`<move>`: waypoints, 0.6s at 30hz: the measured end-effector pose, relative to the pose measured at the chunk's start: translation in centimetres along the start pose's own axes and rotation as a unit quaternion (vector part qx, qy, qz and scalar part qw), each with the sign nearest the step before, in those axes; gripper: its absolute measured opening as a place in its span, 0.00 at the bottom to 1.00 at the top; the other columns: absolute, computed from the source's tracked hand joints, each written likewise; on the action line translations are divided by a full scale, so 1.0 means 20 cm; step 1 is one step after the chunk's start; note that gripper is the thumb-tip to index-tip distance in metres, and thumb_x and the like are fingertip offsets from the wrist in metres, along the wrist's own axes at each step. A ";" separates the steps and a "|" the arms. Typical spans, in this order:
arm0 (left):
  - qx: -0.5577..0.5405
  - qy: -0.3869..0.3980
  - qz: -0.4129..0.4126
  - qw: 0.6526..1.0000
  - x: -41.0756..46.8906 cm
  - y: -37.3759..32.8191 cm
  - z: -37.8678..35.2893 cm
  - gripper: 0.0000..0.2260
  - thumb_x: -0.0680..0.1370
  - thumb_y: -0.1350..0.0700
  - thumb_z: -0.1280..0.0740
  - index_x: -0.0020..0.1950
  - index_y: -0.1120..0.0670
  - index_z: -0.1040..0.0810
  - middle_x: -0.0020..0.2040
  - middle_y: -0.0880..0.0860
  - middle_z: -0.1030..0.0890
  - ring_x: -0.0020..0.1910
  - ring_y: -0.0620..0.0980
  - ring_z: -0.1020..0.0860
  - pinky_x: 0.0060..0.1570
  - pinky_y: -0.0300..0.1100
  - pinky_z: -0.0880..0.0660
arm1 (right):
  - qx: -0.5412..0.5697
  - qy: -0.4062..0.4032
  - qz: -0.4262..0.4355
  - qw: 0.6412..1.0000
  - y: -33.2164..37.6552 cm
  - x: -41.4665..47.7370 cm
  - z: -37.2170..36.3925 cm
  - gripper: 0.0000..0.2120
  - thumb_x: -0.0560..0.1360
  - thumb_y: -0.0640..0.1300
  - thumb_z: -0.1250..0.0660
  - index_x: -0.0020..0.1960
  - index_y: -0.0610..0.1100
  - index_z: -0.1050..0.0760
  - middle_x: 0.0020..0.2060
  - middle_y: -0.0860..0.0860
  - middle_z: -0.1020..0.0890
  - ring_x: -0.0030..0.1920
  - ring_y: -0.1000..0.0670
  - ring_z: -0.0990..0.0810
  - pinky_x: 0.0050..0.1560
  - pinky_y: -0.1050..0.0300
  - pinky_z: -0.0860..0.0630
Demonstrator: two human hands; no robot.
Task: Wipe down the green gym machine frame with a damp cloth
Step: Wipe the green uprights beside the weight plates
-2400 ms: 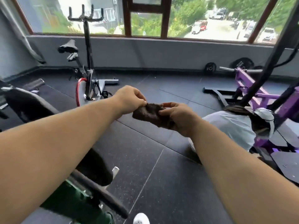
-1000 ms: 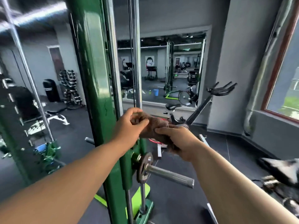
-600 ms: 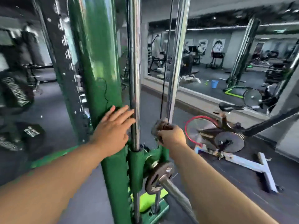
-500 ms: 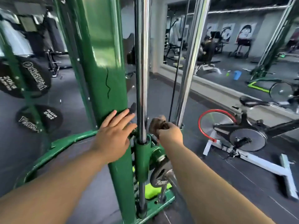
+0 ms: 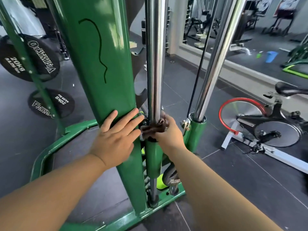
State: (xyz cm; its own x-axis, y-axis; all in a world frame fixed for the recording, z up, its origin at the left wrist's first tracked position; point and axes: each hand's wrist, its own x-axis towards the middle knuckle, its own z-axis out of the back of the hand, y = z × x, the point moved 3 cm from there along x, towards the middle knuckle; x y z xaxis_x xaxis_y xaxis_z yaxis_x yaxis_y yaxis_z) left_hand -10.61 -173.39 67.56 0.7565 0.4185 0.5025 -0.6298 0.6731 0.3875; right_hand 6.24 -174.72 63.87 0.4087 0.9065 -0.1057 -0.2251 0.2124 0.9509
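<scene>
Since half a second ago, the right hand (image 5: 168,133) has carried the small dark brown damp cloth (image 5: 152,128) sideways, out of the gap between the rods and onto the middle shiny steel rod (image 5: 154,64). The left hand (image 5: 115,140) has stayed on the wide green painted metal post (image 5: 100,64), a bit lower down.

The left fingers (image 5: 126,120) lie straight and flat on the post and hold nothing. I think this hand is there to steady the person while they lean in low.

The right fingers are curled tight round the cloth and squeeze it against the rod, so I think they can rub all the way round. Most of these fingers are hidden behind the rod and the cloth.

The cloth sits bunched up inside the right fingers, just beside the left fingertips. Right under the right fingers is the short green tube (image 5: 152,155) that the rod goes into. The cloth is on the rod, not on the post, so I think the green parts are not wiped yet.
</scene>
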 end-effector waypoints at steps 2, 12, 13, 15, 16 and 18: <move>-0.019 -0.023 -0.023 0.999 -0.01 0.01 0.00 0.13 0.71 0.56 0.42 0.46 0.51 0.17 0.69 0.49 0.24 0.73 0.47 0.35 0.76 0.53 0.57 | -0.005 -0.051 0.056 0.997 0.08 0.01 -0.01 0.31 0.66 0.45 0.24 0.66 0.58 0.29 0.55 0.54 0.21 0.55 0.53 0.20 0.60 0.53 0.24; -0.246 0.064 0.186 0.949 0.08 -0.33 -0.15 0.20 0.73 0.49 0.43 0.60 0.53 0.21 0.53 0.50 0.19 0.49 0.52 0.19 0.52 0.46 0.27 | 0.155 0.034 -0.035 0.987 -0.04 0.07 0.11 0.22 0.76 0.35 0.44 0.64 0.50 0.22 0.48 0.47 0.14 0.46 0.46 0.16 0.42 0.54 0.20; -0.290 0.049 0.279 0.914 0.10 -0.37 -0.15 0.19 0.74 0.50 0.40 0.61 0.56 0.22 0.56 0.53 0.21 0.50 0.55 0.20 0.49 0.46 0.24 | 0.125 0.025 -0.031 0.991 -0.06 0.10 0.13 0.19 0.79 0.35 0.43 0.62 0.50 0.21 0.44 0.48 0.13 0.43 0.42 0.15 0.37 0.54 0.23; -0.374 0.039 0.441 0.815 0.14 -0.45 -0.15 0.20 0.77 0.54 0.35 0.68 0.59 0.29 0.67 0.57 0.28 0.60 0.58 0.23 0.55 0.48 0.26 | 0.054 0.023 -0.017 0.998 -0.08 0.14 0.18 0.11 0.79 0.37 0.36 0.57 0.48 0.20 0.38 0.50 0.13 0.41 0.41 0.15 0.37 0.51 0.26; -0.392 0.046 0.491 0.777 0.15 -0.48 -0.16 0.23 0.79 0.55 0.35 0.73 0.60 0.34 0.72 0.58 0.33 0.64 0.58 0.27 0.59 0.47 0.29 | 0.034 0.041 -0.015 0.998 -0.08 0.15 0.19 0.08 0.77 0.38 0.32 0.55 0.45 0.19 0.37 0.49 0.13 0.40 0.44 0.14 0.39 0.52 0.23; -0.403 0.023 0.532 0.744 0.19 -0.53 -0.20 0.30 0.78 0.54 0.33 0.77 0.61 0.40 0.75 0.59 0.37 0.69 0.59 0.30 0.64 0.47 0.32 | 0.022 0.082 -0.017 0.996 -0.07 0.17 0.25 0.05 0.76 0.37 0.31 0.51 0.41 0.18 0.34 0.49 0.15 0.33 0.53 0.16 0.33 0.65 0.24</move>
State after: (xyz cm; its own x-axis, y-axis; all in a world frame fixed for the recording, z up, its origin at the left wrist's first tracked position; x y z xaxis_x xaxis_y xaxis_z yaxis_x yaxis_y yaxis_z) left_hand -0.35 -176.41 62.22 -0.0785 0.9841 0.1593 -0.5796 0.0850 -0.8105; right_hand 12.37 -173.68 63.54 0.2652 0.9471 -0.1806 -0.1734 0.2311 0.9573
